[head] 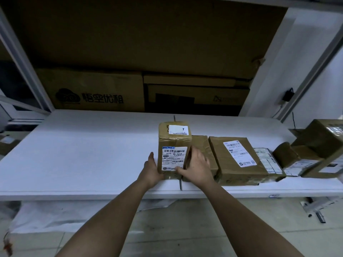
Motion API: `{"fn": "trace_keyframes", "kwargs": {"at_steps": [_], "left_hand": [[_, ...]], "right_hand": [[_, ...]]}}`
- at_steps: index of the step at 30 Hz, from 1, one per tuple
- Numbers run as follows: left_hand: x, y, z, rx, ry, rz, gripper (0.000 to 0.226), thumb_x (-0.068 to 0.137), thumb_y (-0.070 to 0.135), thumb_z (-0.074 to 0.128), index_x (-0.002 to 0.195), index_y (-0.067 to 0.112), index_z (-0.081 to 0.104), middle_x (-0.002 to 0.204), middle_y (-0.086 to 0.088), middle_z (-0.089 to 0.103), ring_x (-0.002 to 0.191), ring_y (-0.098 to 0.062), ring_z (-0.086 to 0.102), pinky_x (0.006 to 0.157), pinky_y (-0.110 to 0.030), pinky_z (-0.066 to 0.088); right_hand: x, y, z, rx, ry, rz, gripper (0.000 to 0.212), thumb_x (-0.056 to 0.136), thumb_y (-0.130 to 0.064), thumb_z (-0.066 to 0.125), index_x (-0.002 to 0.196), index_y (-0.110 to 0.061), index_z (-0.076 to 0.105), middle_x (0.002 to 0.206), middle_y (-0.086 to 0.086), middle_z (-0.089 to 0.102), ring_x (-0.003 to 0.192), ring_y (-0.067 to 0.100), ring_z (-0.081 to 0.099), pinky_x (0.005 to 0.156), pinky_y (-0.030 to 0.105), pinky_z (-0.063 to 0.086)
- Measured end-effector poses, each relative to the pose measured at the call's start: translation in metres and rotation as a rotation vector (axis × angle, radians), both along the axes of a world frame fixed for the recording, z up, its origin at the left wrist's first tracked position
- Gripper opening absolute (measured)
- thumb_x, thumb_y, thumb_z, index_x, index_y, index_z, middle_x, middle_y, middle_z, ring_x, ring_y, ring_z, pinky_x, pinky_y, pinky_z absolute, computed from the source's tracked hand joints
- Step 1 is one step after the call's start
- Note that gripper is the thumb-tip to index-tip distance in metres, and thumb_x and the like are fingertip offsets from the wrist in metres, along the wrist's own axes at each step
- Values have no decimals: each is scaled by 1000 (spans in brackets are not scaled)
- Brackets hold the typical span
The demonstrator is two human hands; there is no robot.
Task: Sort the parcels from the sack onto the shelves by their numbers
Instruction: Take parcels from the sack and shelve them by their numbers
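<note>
Standing upright at frame centre on the white shelf: a tall taped parcel. Left hand lies flat against its left side, fingers straight. Right hand clasps its right lower edge, thumb across the front. Flat parcel lies just right.

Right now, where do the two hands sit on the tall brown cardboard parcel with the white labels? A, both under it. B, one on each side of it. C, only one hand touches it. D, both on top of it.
B: the left hand and the right hand flank the tall brown cardboard parcel standing on the white shelf.
</note>
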State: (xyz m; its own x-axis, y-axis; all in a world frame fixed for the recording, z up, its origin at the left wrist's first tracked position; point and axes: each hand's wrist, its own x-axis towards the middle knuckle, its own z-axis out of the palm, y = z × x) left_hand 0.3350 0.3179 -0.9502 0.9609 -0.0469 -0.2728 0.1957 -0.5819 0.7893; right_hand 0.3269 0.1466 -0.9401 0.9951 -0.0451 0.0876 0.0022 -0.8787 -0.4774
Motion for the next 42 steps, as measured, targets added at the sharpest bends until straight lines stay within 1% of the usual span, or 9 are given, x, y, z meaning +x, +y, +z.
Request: {"fn": "trace_keyframes", "kwargs": {"at_steps": [6, 9, 15, 19, 21, 25, 34, 38, 42], "left_hand": [[-32, 19, 37, 130, 236, 17, 95, 84, 13, 69, 152, 9, 4, 153, -19, 26, 138, -34, 32, 110, -39, 34], [-54, 35, 87, 148, 274, 14, 70, 90, 19, 61, 148, 8, 25, 145, -18, 42, 131, -30, 44, 107, -33, 37], [-93, 73, 230, 141, 241, 184, 24, 93, 23, 53, 111, 11, 61, 112, -10, 66, 100, -27, 65, 91, -34, 51], [-120, 117, 337, 112, 279, 296, 23, 93, 22, 51, 107, 5, 60, 107, -14, 67, 98, -29, 65, 88, -37, 53], [-136, 143, 386, 100, 281, 368, 22, 93, 22, 50, 101, 5, 60, 104, -16, 68, 96, -30, 66, 86, -37, 52], [-174, 199, 465, 60, 287, 530, 14, 90, 23, 51, 81, 13, 52, 92, -14, 69, 91, -30, 68, 83, -34, 52], [-291, 368, 542, 69, 273, 914, 27, 93, 28, 51, 88, 5, 63, 104, -24, 66, 92, -33, 63, 76, -33, 48], [-338, 448, 541, -28, 223, 1039, 56, 89, 40, 32, 122, 2, 60, 127, -17, 59, 119, -25, 53, 100, -27, 39], [-375, 527, 532, -9, 329, 1089, 41, 96, 29, 49, 124, 0, 58, 126, -19, 60, 116, -31, 59, 88, -29, 47]], "right_hand": [[-38, -1, 34, -73, 156, -128, 86, 80, -57, 64, 146, -16, 27, 143, 4, 41, 136, 22, 35, 115, 43, 21], [-56, 6, 80, -150, 324, -252, 69, 83, -56, 60, 135, -15, 43, 135, 6, 49, 126, 26, 46, 106, 41, 38], [-67, 43, 203, 186, 715, -99, 43, 96, -26, 52, 131, 0, 52, 130, 17, 57, 120, 34, 54, 98, 36, 44], [-73, 106, 311, 169, 835, 72, 22, 95, -25, 50, 93, -7, 61, 81, 7, 58, 66, 21, 55, 57, 25, 36], [-75, 144, 358, 162, 867, 135, 22, 92, -29, 51, 79, -11, 55, 71, 3, 59, 55, 16, 52, 56, 23, 35], [-85, 217, 437, 78, 879, 357, 19, 88, -30, 51, 79, -13, 53, 76, 3, 62, 59, 19, 56, 59, 24, 38], [-129, 418, 534, -71, 825, 785, 25, 93, -28, 47, 102, -6, 55, 108, 13, 64, 82, 25, 58, 62, 27, 38], [-166, 514, 537, -133, 792, 901, 28, 94, -31, 49, 109, -8, 53, 110, 12, 61, 88, 24, 56, 68, 28, 41], [-202, 596, 530, -172, 783, 966, 21, 94, -33, 49, 96, -13, 55, 106, 11, 58, 107, 31, 59, 93, 40, 48]]}}
